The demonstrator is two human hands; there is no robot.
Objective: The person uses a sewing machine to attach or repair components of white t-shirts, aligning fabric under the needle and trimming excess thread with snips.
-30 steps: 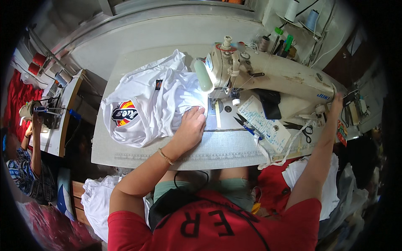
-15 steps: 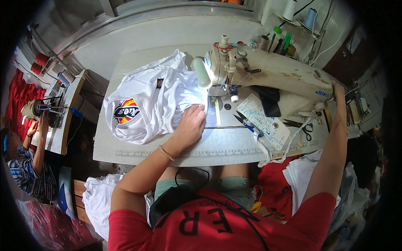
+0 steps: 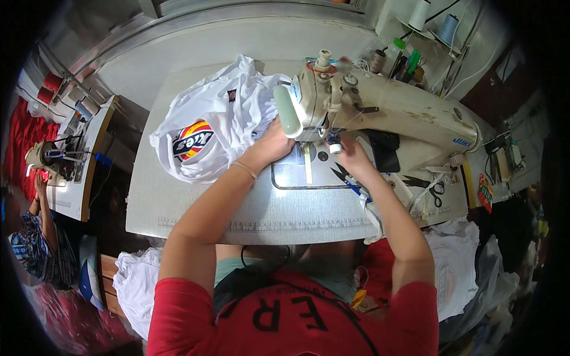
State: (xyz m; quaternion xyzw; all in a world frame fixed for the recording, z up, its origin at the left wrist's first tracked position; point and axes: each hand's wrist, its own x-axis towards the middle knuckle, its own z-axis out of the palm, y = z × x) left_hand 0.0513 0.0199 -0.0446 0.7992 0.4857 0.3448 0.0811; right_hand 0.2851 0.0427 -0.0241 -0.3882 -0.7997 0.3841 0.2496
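Observation:
A white garment [image 3: 228,113] with a round printed emblem [image 3: 190,140] lies bunched on the grey sewing table [image 3: 237,207], left of a cream sewing machine [image 3: 404,110]. My left hand [image 3: 274,143] rests on the garment's edge just under the machine's head, fingers curled into the cloth. My right hand [image 3: 351,153] is at the needle area on the metal plate [image 3: 297,175], fingertips tucked beneath the head. What those fingers hold is hidden.
Scissors [image 3: 436,190], blue snips [image 3: 350,178] and a black item [image 3: 385,153] lie right of the needle. Thread cones [image 3: 418,15] stand behind. White garment piles [image 3: 133,285] [image 3: 454,267] flank my lap. Another person [image 3: 41,231] sits at a second machine [image 3: 53,157].
My right hand left the far right end of the machine and came to the needle area. My left hand slid up with the cloth toward the machine head.

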